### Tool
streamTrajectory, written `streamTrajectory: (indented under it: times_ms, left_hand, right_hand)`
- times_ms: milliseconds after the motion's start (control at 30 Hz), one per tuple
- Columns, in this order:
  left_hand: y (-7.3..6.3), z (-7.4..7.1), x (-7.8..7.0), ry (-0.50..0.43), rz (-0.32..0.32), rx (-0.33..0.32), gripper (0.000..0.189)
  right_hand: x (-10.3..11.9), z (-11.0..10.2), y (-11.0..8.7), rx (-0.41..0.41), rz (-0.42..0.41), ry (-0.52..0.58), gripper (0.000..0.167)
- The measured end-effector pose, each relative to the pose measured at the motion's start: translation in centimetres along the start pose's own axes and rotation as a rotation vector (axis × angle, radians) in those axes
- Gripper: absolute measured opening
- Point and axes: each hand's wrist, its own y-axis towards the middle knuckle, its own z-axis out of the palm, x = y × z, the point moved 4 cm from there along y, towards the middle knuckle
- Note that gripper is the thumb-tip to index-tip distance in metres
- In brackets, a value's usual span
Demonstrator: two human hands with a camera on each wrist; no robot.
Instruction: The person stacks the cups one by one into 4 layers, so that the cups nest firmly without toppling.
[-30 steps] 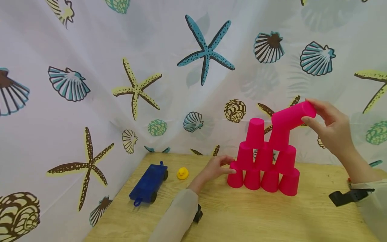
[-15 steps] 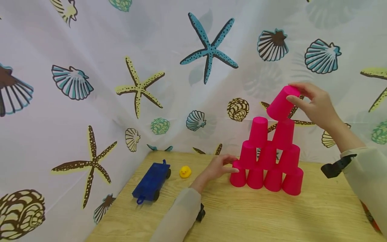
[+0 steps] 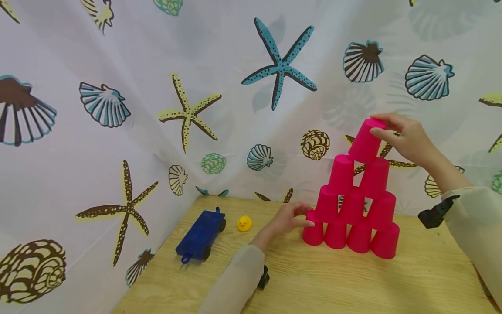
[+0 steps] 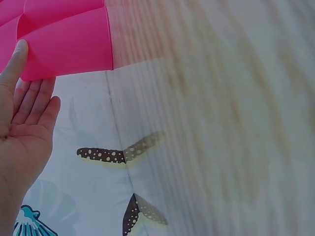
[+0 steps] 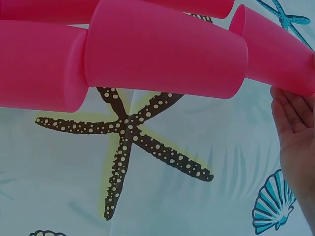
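Pink plastic cups stand upside down in a pyramid on the right of the head view. My right hand (image 3: 409, 137) pinches the topmost cup (image 3: 364, 141) near its base, thumb in front and fingers behind. That cup leans a little, its rim at the tops of the left cup (image 3: 341, 174) and right cup (image 3: 374, 178) below; the right wrist view shows its rim (image 5: 239, 19) meeting a lower cup's base. Down at the bottom row, my left hand (image 3: 288, 216) holds the leftmost cup (image 3: 312, 233) between thumb and fingers, also seen in the left wrist view.
A blue toy wagon (image 3: 201, 235) and a yellow rubber duck (image 3: 244, 223) are on the wooden table (image 3: 321, 283), left of the left forearm. Behind hangs a white curtain (image 3: 235, 131) printed with shells and starfish. A partly hidden object lies at the right table edge.
My right hand has brought the top cup from nearly sideways to almost upright, leftward and onto the pyramid's top. The left hand stays at the bottom left cup. The head view shifts slightly.
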Motion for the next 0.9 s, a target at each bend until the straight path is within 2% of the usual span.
streamTrajectory:
  times_ms: [367,633,767,900]
  left_hand:
    - [0.6,0.7,0.1,-0.011,-0.001,0.012,0.048]
    - [0.8,1.1,0.1,0.011,-0.009,0.020,0.046]
    - [0.8,1.2,0.2,0.014,-0.006,0.030,0.044]
    - [0.7,1.2,0.6,0.019,-0.027,0.058,0.040]
  right_hand:
    - [0.2,0.1,0.5,0.072,0.022,-0.006,0.055]
    - [0.0,-0.1,0.1,0.091,0.057,-0.029,0.066]
    - [-0.2,-0.3,-0.5,0.042,0.054,-0.012,0.067]
    - [-0.5,-0.6,-1.9,-0.073,0.032,0.041,0.060]
